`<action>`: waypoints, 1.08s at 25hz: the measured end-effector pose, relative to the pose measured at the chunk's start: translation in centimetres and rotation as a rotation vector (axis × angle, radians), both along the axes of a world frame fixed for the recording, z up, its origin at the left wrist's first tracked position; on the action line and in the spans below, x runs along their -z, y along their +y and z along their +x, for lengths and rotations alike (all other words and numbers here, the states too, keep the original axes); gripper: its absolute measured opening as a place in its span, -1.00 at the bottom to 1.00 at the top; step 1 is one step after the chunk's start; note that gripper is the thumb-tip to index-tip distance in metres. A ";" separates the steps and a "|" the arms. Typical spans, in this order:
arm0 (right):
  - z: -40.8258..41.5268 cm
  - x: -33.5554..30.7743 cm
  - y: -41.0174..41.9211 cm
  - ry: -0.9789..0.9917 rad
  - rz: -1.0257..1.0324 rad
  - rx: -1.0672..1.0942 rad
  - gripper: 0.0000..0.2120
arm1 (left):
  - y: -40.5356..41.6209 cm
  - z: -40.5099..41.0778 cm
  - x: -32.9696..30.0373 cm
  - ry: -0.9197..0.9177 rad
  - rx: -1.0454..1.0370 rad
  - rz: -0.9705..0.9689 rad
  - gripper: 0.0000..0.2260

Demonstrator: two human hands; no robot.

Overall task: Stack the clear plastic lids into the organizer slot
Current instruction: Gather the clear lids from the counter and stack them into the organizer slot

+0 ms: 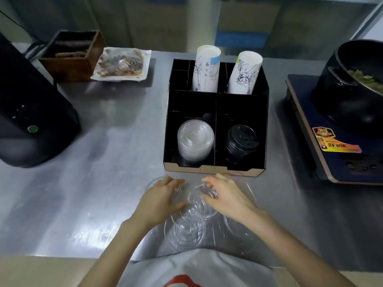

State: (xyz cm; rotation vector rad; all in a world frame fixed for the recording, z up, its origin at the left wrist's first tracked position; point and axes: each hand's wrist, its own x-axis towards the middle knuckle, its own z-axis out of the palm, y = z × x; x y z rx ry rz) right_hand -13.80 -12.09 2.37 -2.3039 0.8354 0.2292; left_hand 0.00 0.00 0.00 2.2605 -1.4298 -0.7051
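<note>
Gathering loose clear lids (pixel 192 216) on worktop (pixel 103 162): left hand (pixel 160 198) curled against pile's left edge, right hand (pixel 224 198) pinching rim of top lid. Organizer (pixel 215 168) just beyond fingertips; target slot, front left, holds clear lid stack (pixel 195 139) lying tilted. Left hand slightly nearer slot.

Both hands out front, close together.
L hand (pixel 163 196) palm-down, fingers loosely spread; R hand (pixel 224 198) curled, fingertips pinched (forearms angled inward, bare).
</note>
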 end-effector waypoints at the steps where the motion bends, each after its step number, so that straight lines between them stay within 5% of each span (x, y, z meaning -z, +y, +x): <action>1: -0.1 0.2 0.0 0.023 -0.002 0.010 -0.61 | 0.0 -0.1 0.1 0.004 0.003 0.034 -0.49; 14: 0.0 2.0 0.9 0.033 0.030 0.064 -0.69 | 0.6 -1.0 1.7 -0.014 0.007 0.053 -0.47; 27: -0.1 2.4 1.2 -0.135 0.156 0.310 -0.83 | 1.3 -1.7 2.4 0.070 -0.021 -0.169 -0.49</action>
